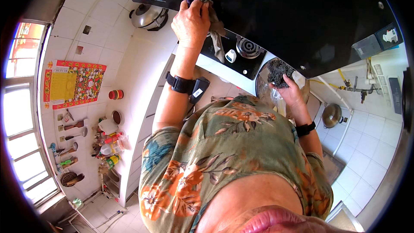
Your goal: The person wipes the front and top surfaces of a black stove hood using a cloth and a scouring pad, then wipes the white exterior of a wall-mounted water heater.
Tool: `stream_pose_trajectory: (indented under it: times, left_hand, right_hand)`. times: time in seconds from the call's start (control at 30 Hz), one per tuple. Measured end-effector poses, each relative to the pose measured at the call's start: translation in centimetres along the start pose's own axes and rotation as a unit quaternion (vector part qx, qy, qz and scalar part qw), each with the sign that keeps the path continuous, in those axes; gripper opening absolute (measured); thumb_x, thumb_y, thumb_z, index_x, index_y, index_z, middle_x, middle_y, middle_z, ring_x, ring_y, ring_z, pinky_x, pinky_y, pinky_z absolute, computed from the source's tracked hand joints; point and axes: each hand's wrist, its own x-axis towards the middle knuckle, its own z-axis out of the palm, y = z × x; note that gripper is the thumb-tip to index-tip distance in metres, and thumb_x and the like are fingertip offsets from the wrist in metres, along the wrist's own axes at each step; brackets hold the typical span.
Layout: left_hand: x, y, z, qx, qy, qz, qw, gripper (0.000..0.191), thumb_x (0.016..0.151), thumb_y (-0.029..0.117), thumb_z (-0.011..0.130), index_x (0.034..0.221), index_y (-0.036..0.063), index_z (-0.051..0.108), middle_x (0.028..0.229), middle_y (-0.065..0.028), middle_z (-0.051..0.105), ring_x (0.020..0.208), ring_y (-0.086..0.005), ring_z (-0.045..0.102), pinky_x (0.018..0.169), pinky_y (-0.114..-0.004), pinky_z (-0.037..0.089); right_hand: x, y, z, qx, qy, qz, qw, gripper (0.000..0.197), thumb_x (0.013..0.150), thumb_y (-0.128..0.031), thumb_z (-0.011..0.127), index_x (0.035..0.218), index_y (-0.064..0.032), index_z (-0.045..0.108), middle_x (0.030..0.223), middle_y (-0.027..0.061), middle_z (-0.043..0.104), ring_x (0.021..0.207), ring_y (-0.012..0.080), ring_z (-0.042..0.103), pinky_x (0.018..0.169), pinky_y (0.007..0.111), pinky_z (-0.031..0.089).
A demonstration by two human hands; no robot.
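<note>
My left hand [191, 22] is closed on a bunched grey-brown cloth [217, 30] at the lower edge of a glossy black range hood [275, 13]. A bit of purple material shows by its fingertips, and one end of the cloth hangs down. Further right, my right hand [292, 92], palm partly showing, holds a dark, tangled scouring pad [278, 72] just below the hood's edge. Beneath the hood lies a black gas cooktop [218, 50] with a round burner [249, 46] and a small white container [230, 56]. Black straps circle both my forearms.
A lidded metal pan [148, 16] stands at the counter's back left. Bottles and jars [111, 145] crowd the left counter, below utensils [74, 124] hanging on the tiled wall. A gas pipe with yellow tubing [346, 87] runs at right, near a hanging metal pan [332, 115].
</note>
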Motion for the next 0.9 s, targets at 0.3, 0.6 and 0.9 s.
stream_pose_trajectory:
  times: [0.3,0.6,0.9]
  left_hand:
    - [-4.4,-2.5,2.3,-0.006,-0.040,-0.024,0.999,0.016,0.081,0.031,0.068,0.084,0.0147,0.070,0.083,-0.0089,0.062,0.070,-0.0340,0.065,0.062,-0.045,0.053]
    - [-1.8,-0.8,0.8,-0.089,-0.027,-0.056,0.994,0.021,0.085,0.030,0.066,0.084,0.0094,0.068,0.084,-0.0132,0.062,0.075,-0.0380,0.063,0.064,-0.045,0.050]
    - [-0.7,-1.4,-0.3,-0.104,0.056,-0.005,0.993,0.015,0.087,0.027,0.064,0.089,0.0117,0.064,0.090,-0.0146,0.059,0.073,-0.0378,0.063,0.061,-0.047,0.050]
  right_hand:
    - [-0.2,0.2,-0.2,-0.010,0.000,0.008,1.000,0.033,0.094,-0.017,0.057,0.125,-0.0070,0.053,0.123,0.0089,0.060,0.114,0.0263,0.056,0.097,0.054,0.047]
    - [-0.2,0.4,-0.8,-0.021,0.019,0.003,1.000,0.027,0.095,-0.018,0.057,0.120,-0.0084,0.057,0.122,0.0071,0.060,0.112,0.0247,0.057,0.095,0.054,0.047]
    - [-0.7,0.8,-0.6,-0.042,0.013,0.016,0.999,0.039,0.094,-0.022,0.055,0.129,-0.0054,0.050,0.120,0.0112,0.062,0.108,0.0282,0.059,0.091,0.051,0.050]
